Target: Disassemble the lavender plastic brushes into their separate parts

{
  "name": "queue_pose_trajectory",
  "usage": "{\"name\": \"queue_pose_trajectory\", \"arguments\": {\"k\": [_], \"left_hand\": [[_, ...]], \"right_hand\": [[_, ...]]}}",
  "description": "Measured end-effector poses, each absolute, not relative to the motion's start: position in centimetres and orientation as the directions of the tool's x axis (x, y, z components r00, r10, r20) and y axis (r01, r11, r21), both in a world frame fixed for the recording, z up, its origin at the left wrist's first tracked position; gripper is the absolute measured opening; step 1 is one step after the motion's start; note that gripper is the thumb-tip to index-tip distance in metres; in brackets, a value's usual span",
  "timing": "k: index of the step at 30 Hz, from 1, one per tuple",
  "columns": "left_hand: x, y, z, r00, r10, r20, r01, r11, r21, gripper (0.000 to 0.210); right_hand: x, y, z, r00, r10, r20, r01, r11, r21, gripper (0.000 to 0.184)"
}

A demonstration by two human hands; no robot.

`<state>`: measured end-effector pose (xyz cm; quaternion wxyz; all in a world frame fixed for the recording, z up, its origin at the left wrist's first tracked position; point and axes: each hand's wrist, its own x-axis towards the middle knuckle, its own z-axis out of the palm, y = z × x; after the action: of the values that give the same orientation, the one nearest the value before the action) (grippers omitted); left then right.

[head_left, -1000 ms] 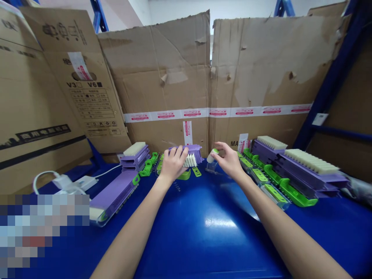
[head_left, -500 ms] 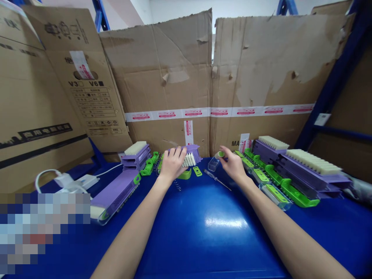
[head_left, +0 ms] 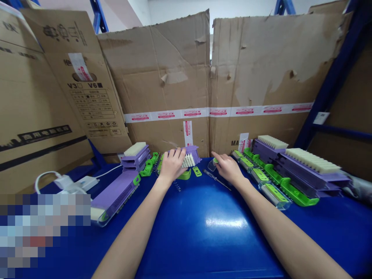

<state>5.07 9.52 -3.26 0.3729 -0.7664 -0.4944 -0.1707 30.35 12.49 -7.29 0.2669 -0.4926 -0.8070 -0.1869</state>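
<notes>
My left hand lies curled over the left part of a purple brush piece with white bristles, gripping it from above. A green curved part sits under its near edge. My right hand is at a small clear plastic cup, its index finger stretched out leftward. Its fingers are closed on a small green piece at the cup's top; the thumb is mostly hidden. Between the hands lie a flat green plate and a screwdriver.
Purple brush units, green brackets and clear-cased green parts line the right. More purple units stand left, near a white power strip. A spring lies near my left wrist. Cardboard walls the back.
My right hand has moved left and slightly down, bringing the small green piece onto the clear cup. My left hand has stayed in place on the brush piece.
</notes>
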Motion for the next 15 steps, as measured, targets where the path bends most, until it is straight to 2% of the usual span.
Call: {"name": "queue_pose_trajectory", "arguments": {"k": [9,15], "left_hand": [[4.9,9.62,-3.34,0.444,0.64,0.626,0.89,-0.238,-0.389,0.07],[4.78,9.7,-3.4,0.453,0.64,0.62,0.884,-0.23,-0.407,0.07]], "right_hand": [[30.04,12.43,-7.11,-0.428,0.666,0.611,0.865,0.498,0.063,0.06],[29.99,12.09,-6.94,-0.458,0.678,0.574,0.839,0.544,0.027,0.057]]}}
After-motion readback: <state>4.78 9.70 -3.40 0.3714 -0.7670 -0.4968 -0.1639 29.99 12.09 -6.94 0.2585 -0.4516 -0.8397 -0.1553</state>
